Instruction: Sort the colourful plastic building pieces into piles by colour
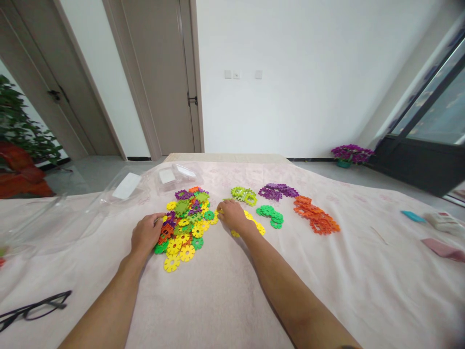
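Note:
A mixed pile of flat plastic interlocking discs [189, 218] lies on the cloth, in yellow, green, lime, purple and orange. My left hand [146, 233] is at the pile's left edge, thumb and forefinger pinched on a small yellow disc [164, 219]. My right hand [232, 213] is just right of the pile, fingers curled down with yellow showing at the fingertips; the palm side is hidden. Partly under its wrist lies a group of yellow discs [259, 227]. Close by are groups of lime pieces [244, 194] and green discs [269, 215].
Purple pieces [278, 191] and orange square pieces [315, 215] lie farther right. Clear plastic containers [105, 198] stand at the left, with black glasses [39, 308] in front. A blue item [413, 216], a white box [443, 222] and a pink cloth [443, 249] lie far right.

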### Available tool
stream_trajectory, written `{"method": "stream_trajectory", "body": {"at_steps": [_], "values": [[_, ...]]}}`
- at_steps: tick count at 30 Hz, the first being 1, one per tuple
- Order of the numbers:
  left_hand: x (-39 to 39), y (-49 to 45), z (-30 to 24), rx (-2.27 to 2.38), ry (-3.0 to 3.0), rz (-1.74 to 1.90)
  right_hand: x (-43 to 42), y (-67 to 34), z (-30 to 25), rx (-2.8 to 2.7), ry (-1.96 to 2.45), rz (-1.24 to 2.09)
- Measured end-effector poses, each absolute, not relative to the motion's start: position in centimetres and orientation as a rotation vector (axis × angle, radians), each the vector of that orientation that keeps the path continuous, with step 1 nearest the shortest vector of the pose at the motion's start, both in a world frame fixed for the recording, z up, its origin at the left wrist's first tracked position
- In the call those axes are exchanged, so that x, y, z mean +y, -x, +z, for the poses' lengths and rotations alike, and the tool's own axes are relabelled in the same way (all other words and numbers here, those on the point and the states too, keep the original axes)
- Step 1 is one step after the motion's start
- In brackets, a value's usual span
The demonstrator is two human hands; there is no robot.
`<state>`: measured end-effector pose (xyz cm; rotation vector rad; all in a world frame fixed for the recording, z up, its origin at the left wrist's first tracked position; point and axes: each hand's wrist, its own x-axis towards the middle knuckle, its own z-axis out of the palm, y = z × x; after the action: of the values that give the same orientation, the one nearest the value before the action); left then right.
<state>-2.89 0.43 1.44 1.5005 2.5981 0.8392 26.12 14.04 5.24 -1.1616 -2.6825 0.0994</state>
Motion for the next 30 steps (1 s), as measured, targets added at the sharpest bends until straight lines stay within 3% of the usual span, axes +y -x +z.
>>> {"method": "stream_trajectory", "body": {"at_steps": [21, 30], "values": [[0.6, 3.2, 1.1, 2.584, -1.502, 0.837, 14.1, -27.1, 6.1, -2.642, 1.199, 0.207], [0.6, 3.1, 1.2, 2.582, -1.510, 0.835, 15.4, -29.3, 9.9, -2.533, 1.218, 0.379]]}}
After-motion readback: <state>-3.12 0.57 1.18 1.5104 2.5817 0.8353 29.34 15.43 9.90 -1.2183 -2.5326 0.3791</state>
